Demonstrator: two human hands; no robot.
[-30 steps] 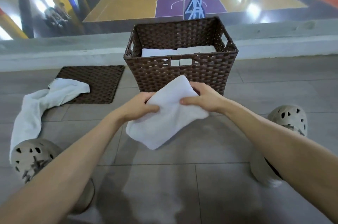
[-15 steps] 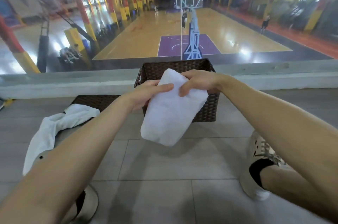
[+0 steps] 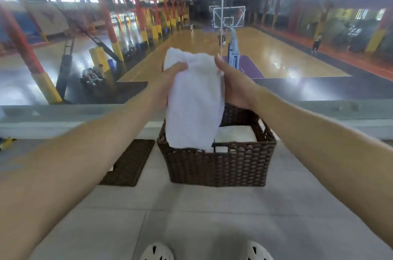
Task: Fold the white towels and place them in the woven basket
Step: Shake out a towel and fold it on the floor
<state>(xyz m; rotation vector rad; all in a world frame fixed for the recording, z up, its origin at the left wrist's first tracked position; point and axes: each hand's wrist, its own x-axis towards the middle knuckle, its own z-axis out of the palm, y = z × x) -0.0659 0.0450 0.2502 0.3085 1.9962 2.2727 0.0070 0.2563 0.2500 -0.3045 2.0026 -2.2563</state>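
Grey tiles (image 3: 191, 217) fill the lower frame, with two pale perforated shoes (image 3: 157, 252) at the bottom edge. A dark woven mat (image 3: 129, 162) lies flat just left of the basket (image 3: 217, 166). Behind the basket runs a concrete ledge (image 3: 63, 117), and past it, in the upper frame, lies a glossy wooden court (image 3: 265, 53). The basket is rectangular, of dark brown wicker, with a handle slot in its near wall; folded towels (image 3: 236, 135) lie inside at the right. The towel (image 3: 193, 100), white terry folded into a long soft pad, hangs at frame centre over the basket's left half. Its lower end reaches the near rim and hides part of the inside. The left hand (image 3: 168, 81) grips its upper left edge, thumb across the front. The right hand (image 3: 234, 87) clasps the right edge, fingers curled behind.
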